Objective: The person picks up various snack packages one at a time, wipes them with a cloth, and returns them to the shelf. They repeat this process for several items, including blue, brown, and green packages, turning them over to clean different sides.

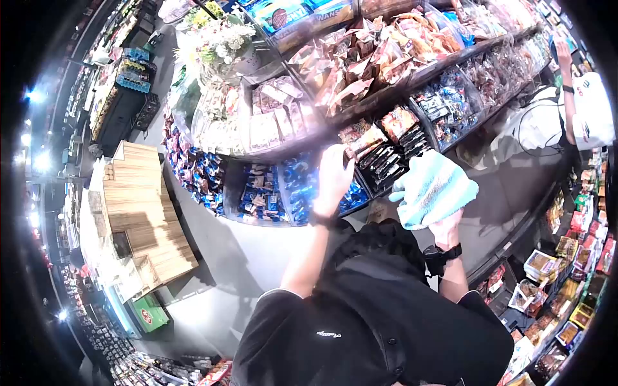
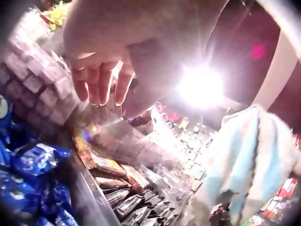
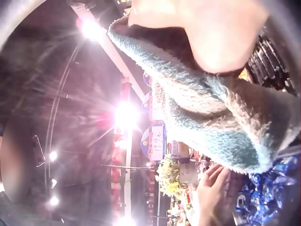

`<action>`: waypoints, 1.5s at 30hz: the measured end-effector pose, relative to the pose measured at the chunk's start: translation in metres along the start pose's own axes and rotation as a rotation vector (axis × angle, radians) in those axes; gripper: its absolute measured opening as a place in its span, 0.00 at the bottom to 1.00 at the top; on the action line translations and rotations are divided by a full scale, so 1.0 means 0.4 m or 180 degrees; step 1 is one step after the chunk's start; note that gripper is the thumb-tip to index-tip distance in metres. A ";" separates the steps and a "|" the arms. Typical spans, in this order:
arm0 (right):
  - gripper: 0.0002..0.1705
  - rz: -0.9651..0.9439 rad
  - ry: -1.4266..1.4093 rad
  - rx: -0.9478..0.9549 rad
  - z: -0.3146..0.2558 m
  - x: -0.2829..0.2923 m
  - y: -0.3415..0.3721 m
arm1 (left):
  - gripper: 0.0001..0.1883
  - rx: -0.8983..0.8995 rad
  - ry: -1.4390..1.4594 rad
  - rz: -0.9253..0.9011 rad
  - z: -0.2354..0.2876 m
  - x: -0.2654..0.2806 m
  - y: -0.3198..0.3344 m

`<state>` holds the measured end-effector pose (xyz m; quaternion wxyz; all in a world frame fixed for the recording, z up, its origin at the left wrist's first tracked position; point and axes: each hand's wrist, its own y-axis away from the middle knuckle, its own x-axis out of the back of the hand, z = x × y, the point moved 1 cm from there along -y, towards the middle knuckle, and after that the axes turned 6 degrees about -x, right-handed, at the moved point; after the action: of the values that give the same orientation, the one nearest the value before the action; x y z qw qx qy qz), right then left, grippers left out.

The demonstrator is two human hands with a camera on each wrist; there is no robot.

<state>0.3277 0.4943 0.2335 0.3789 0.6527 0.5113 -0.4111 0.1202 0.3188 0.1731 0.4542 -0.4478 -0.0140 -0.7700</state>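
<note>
In the head view my left hand [image 1: 335, 177] is over the lower sweets bins, at the upper shelf's edge. Its fingers [image 2: 106, 84] point down, slightly bent, in the left wrist view; whether they touch the edge is unclear. Blue-wrapped sweets [image 2: 40, 160] and dark packets [image 2: 129, 205] lie below. A light blue and white cloth [image 1: 434, 186] is bunched in my right hand [image 1: 445, 226], beside the dark packets' bin. That cloth [image 3: 207, 113] hides most of the right fingers in the right wrist view.
Upper bins hold pinkish packs [image 1: 277, 109] and brown bags [image 1: 367, 58], with white flowers [image 1: 228, 38] at the left. Another person's arm [image 1: 566, 96] shows at the right. A wooden-topped counter [image 1: 145, 206] stands left, and packaged goods [image 1: 541, 264] fill the right side.
</note>
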 end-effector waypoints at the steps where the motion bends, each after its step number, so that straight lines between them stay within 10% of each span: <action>1: 0.40 0.0217 -0.0175 0.0032 -0.009 0.037 0.014 | 0.23 0.0023 -0.0005 -0.0120 -0.010 -0.050 -0.014; 7: 0.37 0.0981 -0.0674 0.0238 -0.054 0.161 0.088 | 0.39 -0.0049 -0.1115 -0.0607 -0.063 -0.213 -0.044; 16: 0.37 0.0724 -0.0633 0.0329 -0.085 0.202 0.123 | 0.14 -0.0737 -0.1628 -0.0828 -0.086 -0.193 -0.075; 19: 0.37 0.0669 -0.0605 0.0288 -0.080 0.232 0.123 | 0.10 -0.0323 -0.1321 -0.1351 -0.082 -0.160 -0.107; 23: 0.37 0.0202 -0.0539 0.0111 -0.073 0.169 0.089 | 0.13 -0.0480 -0.0488 0.0068 -0.024 -0.106 -0.076; 31: 0.39 0.0818 0.1714 0.0118 0.012 0.050 -0.021 | 0.13 0.2058 0.3850 0.0470 0.280 0.091 -0.026; 35: 0.42 0.0490 0.1399 0.0338 0.067 0.033 -0.046 | 0.15 0.1755 0.3072 0.0016 0.361 0.138 -0.009; 38: 0.18 0.0632 0.2084 0.0871 0.089 0.052 -0.040 | 0.27 0.1171 0.2184 -0.0461 0.380 0.156 0.015; 45: 0.21 0.1044 0.1904 0.0892 0.059 0.008 -0.060 | 0.28 0.0990 0.2226 -0.1151 0.314 0.156 0.054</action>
<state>0.3013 0.4782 0.2199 0.1804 0.8629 0.4267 -0.2019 0.2090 0.3170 0.2835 0.3514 -0.0760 -0.0534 -0.9316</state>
